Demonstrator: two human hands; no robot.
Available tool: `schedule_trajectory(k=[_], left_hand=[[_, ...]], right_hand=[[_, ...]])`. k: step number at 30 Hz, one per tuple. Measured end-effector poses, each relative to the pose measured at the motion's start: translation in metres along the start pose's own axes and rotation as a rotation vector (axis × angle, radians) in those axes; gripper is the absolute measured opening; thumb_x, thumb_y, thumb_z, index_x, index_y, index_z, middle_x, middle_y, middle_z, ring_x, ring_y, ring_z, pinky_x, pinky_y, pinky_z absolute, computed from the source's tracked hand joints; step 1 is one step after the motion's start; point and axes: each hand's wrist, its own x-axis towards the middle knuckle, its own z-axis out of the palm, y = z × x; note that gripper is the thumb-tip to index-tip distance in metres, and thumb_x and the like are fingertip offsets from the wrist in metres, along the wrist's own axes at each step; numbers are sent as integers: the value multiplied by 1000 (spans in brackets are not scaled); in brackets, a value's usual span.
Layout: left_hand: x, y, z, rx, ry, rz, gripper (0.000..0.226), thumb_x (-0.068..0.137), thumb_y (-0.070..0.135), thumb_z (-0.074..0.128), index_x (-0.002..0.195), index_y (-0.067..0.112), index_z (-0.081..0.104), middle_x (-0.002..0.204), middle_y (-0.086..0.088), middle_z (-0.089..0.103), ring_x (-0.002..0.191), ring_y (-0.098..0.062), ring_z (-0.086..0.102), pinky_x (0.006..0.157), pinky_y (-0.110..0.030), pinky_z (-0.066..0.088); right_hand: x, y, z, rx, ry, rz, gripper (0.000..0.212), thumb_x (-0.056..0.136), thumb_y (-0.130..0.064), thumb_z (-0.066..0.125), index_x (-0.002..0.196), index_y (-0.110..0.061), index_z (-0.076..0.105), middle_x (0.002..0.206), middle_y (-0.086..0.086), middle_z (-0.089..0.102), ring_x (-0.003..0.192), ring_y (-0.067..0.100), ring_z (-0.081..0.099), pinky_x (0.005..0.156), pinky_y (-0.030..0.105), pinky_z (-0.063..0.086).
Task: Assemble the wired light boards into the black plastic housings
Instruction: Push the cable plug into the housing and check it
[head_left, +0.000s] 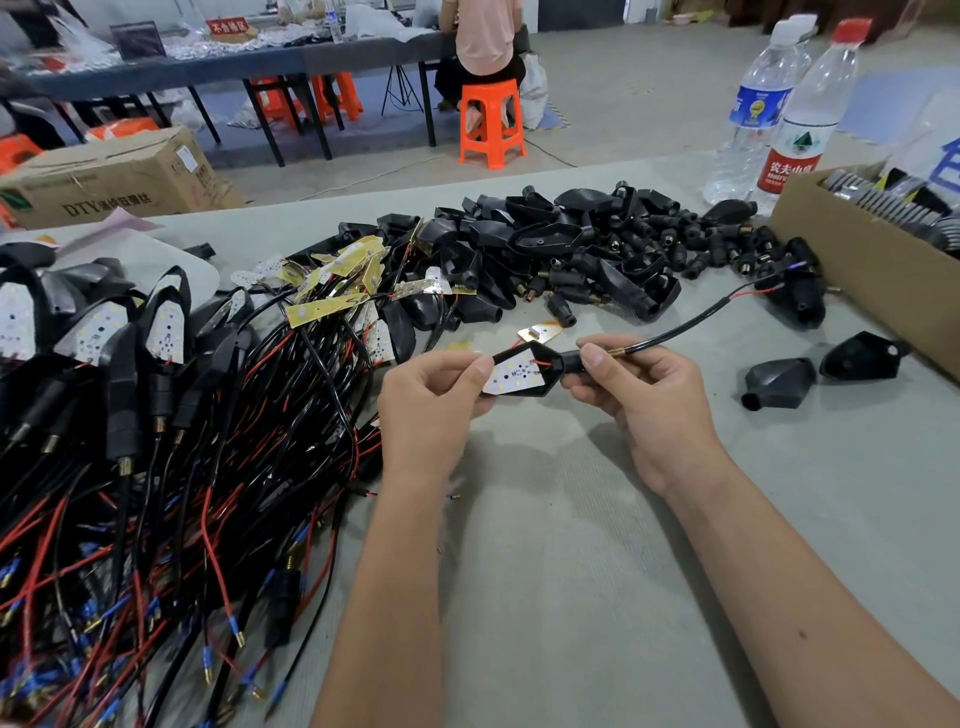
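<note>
Left hand (431, 402): I see it curled round the wide end of the black housing (540, 371), thumb pressed on the white light board (514, 375) seated in it.
Right hand (641, 400): it pinches the housing's narrow neck, thumb on top, right where the brass-tipped black cable (691, 322) leaves it.
Housing: held between both hands, just above the grey surface (571, 519), board face up, a red wire showing at its narrow end.
Cable: runs up and away from the right hand toward loose housings beyond it.
Beyond the hands: a big heap of empty black housings (545, 244) and, just beside it on the left, bare boards with yellow backs (343, 280).
Left of the left hand: a pile of finished units (130, 338) with a tangle of red and black wires (156, 545).
Right of the right hand: two loose housings (779, 382), then a cardboard box (857, 260).
Far past the right hand: two water bottles (779, 114).
</note>
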Motion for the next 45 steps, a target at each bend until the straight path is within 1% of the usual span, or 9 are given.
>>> schedule_trajectory(k=[7, 14, 18, 21, 24, 29, 36, 40, 45], left_hand=[[-5, 7, -8, -229, -152, -156, 16, 91, -4, 71, 107, -6, 71, 96, -22, 77, 82, -32, 78, 69, -22, 61], [-5, 6, -11, -186, -159, -114, 19, 86, -6, 75, 78, 11, 79, 84, -17, 78, 74, -28, 78, 66, -21, 60], [-3, 4, -11, -195, -130, -142, 7, 82, -5, 79, 84, 1, 75, 84, -21, 77, 74, -28, 77, 66, -22, 60], [-2, 3, -12, -205, -78, -161, 9, 82, -7, 79, 80, -1, 73, 82, -19, 75, 72, -28, 76, 65, -21, 60], [-2, 2, -12, -207, -58, -168, 15, 81, -9, 79, 74, 2, 70, 75, -13, 73, 70, -25, 74, 64, -21, 60], [-2, 4, -13, -196, -75, -178, 19, 80, -10, 79, 70, 3, 68, 75, -15, 70, 71, -26, 72, 64, -22, 60], [1, 3, -15, -120, -77, -194, 23, 82, -12, 76, 69, 5, 66, 74, -11, 68, 63, -17, 69, 60, -21, 60], [3, 2, -17, -161, -84, -226, 23, 85, -12, 71, 72, 5, 62, 80, -14, 69, 72, -21, 73, 63, -28, 62], [0, -1, -17, -145, -112, -194, 27, 81, -21, 70, 71, 4, 62, 90, -14, 79, 86, -26, 77, 63, -32, 64]], right_hand=[[1, 1, -1, 0, 26, 26, 17, 88, -14, 76, 101, -3, 73, 87, 14, 76, 74, 24, 75, 64, 25, 59], [1, -3, -1, 19, -41, 55, 29, 79, -25, 76, 99, -5, 72, 90, 12, 76, 68, 20, 72, 60, 24, 58], [3, -3, -1, 41, -52, 83, 39, 98, -37, 57, 95, -3, 76, 93, 17, 76, 70, 21, 71, 58, 26, 58], [4, -1, -1, 62, 17, 72, 43, 110, -28, 44, 96, -7, 78, 104, 13, 77, 83, 23, 67, 59, 28, 57], [4, 1, -1, -1, 132, 15, 33, 106, -21, 57, 86, -14, 82, 98, 5, 77, 81, 17, 64, 59, 24, 55], [4, 1, -2, -15, 256, -51, 6, 94, -10, 73, 90, -14, 77, 79, 4, 75, 67, 14, 70, 52, 21, 52], [4, -4, -6, 0, 185, 4, 11, 91, -16, 76, 80, -15, 77, 81, 7, 76, 71, 16, 72, 53, 23, 53], [4, -5, -6, 36, 141, 32, 29, 104, -28, 60, 85, -15, 78, 89, 10, 76, 71, 17, 71, 54, 22, 54], [4, -4, -7, 9, 149, 20, 12, 99, -17, 68, 93, -12, 76, 92, 13, 77, 74, 16, 70, 60, 22, 56]])
